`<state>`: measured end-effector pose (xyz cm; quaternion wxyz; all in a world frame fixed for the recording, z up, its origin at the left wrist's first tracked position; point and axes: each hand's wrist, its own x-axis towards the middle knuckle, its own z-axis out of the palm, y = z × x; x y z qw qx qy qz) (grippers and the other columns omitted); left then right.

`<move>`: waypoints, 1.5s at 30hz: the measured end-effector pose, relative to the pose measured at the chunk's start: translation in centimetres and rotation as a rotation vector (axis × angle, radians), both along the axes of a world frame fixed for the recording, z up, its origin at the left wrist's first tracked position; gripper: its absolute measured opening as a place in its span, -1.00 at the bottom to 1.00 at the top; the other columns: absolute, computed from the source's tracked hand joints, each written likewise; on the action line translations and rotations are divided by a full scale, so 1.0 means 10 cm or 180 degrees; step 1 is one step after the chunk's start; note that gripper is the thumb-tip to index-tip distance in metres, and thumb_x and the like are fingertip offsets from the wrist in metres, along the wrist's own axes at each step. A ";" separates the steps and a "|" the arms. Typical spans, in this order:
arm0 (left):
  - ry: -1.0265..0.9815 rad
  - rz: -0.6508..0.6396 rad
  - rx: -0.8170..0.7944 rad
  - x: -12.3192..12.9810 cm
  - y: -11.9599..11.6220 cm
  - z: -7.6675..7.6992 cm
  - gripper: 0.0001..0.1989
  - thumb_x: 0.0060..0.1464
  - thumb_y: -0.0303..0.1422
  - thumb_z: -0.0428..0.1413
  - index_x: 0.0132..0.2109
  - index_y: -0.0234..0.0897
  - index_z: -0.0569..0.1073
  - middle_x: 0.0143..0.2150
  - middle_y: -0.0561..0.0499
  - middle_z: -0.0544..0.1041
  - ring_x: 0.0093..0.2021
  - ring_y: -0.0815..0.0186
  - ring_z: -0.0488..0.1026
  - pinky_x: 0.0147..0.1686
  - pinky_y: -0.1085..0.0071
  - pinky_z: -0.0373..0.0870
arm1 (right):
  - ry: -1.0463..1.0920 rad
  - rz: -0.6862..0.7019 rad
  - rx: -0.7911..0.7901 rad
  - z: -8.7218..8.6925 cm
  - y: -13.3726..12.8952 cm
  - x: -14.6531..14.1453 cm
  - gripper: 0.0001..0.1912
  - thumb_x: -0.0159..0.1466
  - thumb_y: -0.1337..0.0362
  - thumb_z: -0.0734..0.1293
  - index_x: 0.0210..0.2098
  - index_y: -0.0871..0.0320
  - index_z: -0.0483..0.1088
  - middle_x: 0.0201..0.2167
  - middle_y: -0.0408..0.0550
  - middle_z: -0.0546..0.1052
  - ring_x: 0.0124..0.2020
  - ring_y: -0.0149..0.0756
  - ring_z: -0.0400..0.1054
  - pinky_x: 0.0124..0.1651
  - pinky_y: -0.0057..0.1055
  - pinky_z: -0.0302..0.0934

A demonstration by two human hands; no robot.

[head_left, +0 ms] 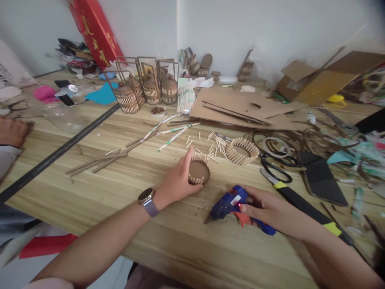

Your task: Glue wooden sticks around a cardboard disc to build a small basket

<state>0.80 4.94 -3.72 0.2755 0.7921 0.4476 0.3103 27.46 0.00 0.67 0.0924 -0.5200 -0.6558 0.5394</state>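
Observation:
My left hand [177,178], with a watch at its wrist, curves its fingers round the left side of a small round cardboard base [199,171]. Short wooden sticks stand along the rim of this base, which rests on the table. In my right hand [264,208] is a blue hot glue gun [230,202] with an orange trigger, its nozzle pointing left and down just above the tabletop. Beyond the base lie loose short sticks [212,148] and a ring of sticks [242,151].
Scissors [276,169], a yellow-black cutter [303,204] and a phone [323,176] lie to the right. Several small tiered baskets [128,98] stand behind, near a cardboard sheet [240,106]. Another person's hand [12,130] rests at the far left.

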 end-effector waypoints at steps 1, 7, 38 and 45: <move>-0.0004 -0.0004 -0.0009 0.00 0.00 0.00 0.17 -0.08 -0.44 0.30 0.42 -0.18 -0.35 0.42 -0.31 0.03 0.39 -0.06 0.06 0.27 0.00 0.19 | -0.0171 0.0013 0.0276 0.02 0.01 0.00 -0.52 0.24 -0.14 0.26 -0.19 0.16 0.42 -0.42 -0.02 0.53 -0.45 -0.30 0.36 -0.41 -0.40 0.25; 0.0017 -0.0002 -0.0052 0.01 0.01 -0.01 0.17 -0.10 -0.43 0.31 0.42 -0.20 -0.35 0.43 -0.30 -0.01 0.40 -0.05 0.04 0.29 0.01 0.16 | -0.1391 -0.0201 0.1691 0.13 0.21 -0.07 -0.62 0.27 0.03 0.26 -0.08 0.13 0.47 -0.25 0.03 0.58 -0.26 -0.15 0.45 -0.21 -0.30 0.28; -0.0011 -0.0105 -0.0077 0.00 0.02 0.01 0.22 -0.12 -0.43 0.33 0.41 -0.17 -0.39 0.44 -0.31 -0.04 0.38 -0.06 0.08 0.27 -0.02 0.18 | -0.0611 0.0271 0.1667 0.19 0.49 -0.65 -0.94 0.17 0.38 0.29 -0.38 0.10 0.39 -0.52 -0.22 0.50 -0.47 -0.38 0.37 -0.40 -0.48 0.16; -0.0111 -0.0116 -0.0054 0.00 0.02 0.01 0.20 -0.10 -0.38 0.33 0.41 -0.17 -0.37 0.41 -0.31 0.04 0.36 -0.08 0.12 0.23 -0.05 0.23 | -0.0742 0.0309 0.1858 0.11 0.46 -0.73 -0.92 0.19 0.40 0.30 -0.38 0.10 0.40 -0.48 -0.19 0.55 -0.44 -0.35 0.41 -0.38 -0.48 0.18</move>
